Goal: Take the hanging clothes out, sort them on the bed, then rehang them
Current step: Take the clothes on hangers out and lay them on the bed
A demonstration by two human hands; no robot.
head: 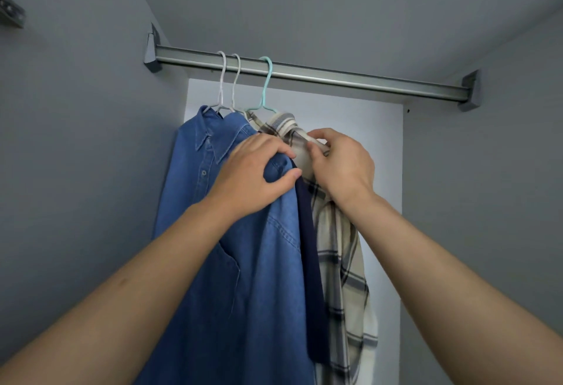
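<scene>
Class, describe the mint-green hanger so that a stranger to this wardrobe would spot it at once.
Find the metal rail running across the wardrobe. Three hanger hooks sit near its left end; the mint-green hanger is the rightmost, carrying the plaid shirt. The two white hangers beside it are paler.

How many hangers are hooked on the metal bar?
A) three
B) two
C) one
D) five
A: two white hangers and one mint-green hanger hook over the closet rail.
</scene>
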